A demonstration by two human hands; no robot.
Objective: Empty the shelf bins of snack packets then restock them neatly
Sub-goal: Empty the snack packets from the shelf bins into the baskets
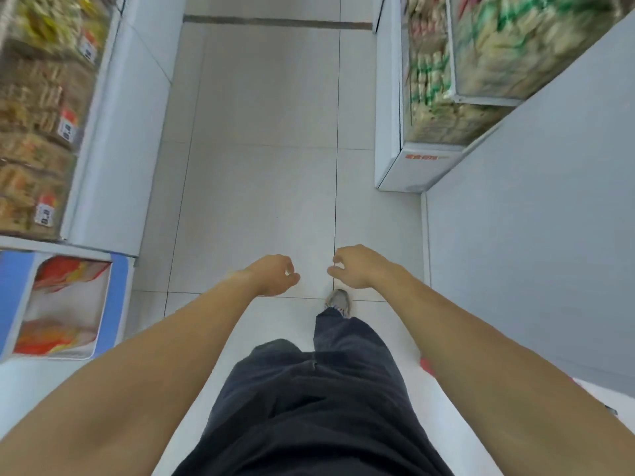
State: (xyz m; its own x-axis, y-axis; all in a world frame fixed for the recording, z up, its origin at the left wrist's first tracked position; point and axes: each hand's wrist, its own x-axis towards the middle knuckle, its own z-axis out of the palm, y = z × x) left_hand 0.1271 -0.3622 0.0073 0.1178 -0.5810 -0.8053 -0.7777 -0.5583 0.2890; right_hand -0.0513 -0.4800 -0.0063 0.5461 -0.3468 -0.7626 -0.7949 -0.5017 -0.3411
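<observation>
Bare-skinned left hand (275,273) and right hand (354,266) hang near each other over the floor (261,132), each grip loosely curled, holding nothing. Dark trousers (309,400) and one shoe (338,301) below them. Snack packets (34,108), blurred, fill shelf bins (74,139) at 10 o'clock; more packets (481,60) at 1 o'clock. Blue box (118,297) at 8 o'clock.

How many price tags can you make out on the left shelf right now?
3 price tags, all on the left shelf's bin fronts: one at the far end, one midway, one nearest. More may be hidden beyond the frame edge or lost in blur.
</observation>
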